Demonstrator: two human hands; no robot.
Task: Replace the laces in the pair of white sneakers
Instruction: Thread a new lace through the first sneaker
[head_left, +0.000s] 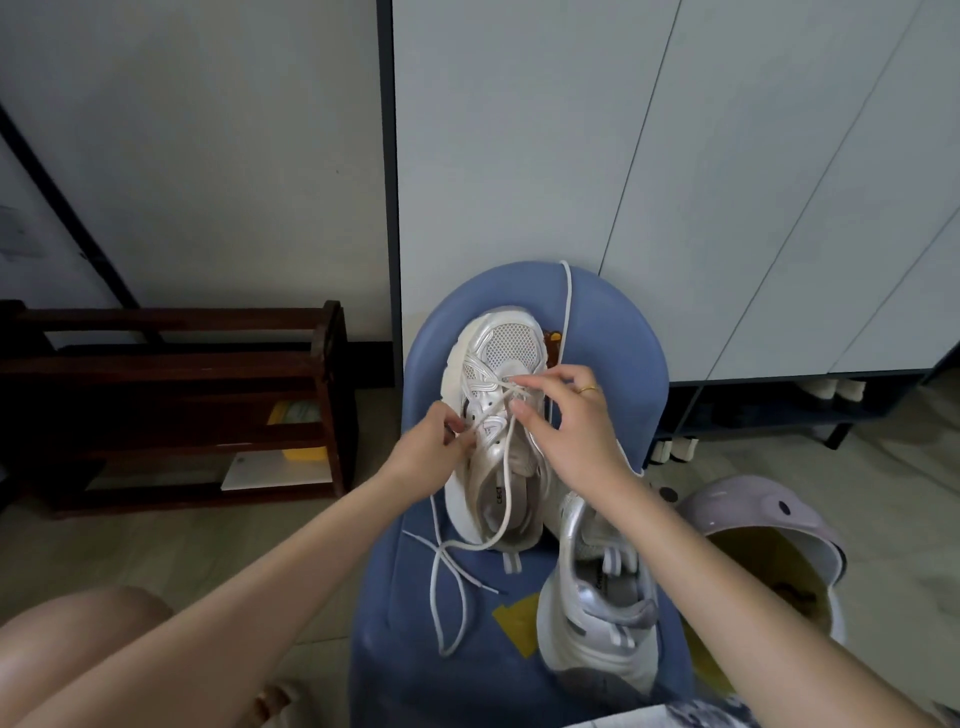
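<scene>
Dim, flat indoor light; soft shadows; mild wide-angle bending at edges; centre sharp, corners slightly soft.

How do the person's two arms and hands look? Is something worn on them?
Both forearms are bare; no sleeve shows on either one. The right hand wears a thin gold ring on one of its fingers. The left hand shows no ring. No watch, bracelet or glove is visible on either wrist. The nails look short and unpainted.
</scene>
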